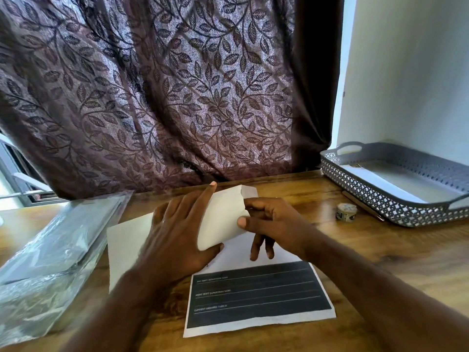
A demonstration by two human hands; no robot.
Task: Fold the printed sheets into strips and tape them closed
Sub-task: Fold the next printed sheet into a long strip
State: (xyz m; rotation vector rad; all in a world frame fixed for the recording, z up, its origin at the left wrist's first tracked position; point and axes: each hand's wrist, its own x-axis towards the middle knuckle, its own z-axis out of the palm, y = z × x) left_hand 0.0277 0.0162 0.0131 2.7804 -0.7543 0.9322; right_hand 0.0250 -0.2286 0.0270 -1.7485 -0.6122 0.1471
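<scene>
1. Your printed sheet (pixel 258 298) lay mid-surface, its dark block nearest you and its far end raised in a white fold.
2. Your left hand (pixel 177 235) was spread wide and flat, fingers straight, pressing on that fold.
3. Your right hand (pixel 269 224) pinched the fold's right edge between thumb and forefinger, with the other fingers pointing down onto the sheet.
4. Both hands covered the crease, so you could not see it.
5. A plain white sheet (pixel 127 240) showed under your left hand.
6. The tape roll (pixel 346 212) stood on the wooden surface (pixel 380 262), to the right of your right hand and apart from it.
7. A pen (pixel 363 205) lay between the roll and the grey basket (pixel 380 199).
8. A plastic packet (pixel 55 250) crowded the left side.
9. A leaf-patterned curtain (pixel 165 85) hung at the far edge.
</scene>
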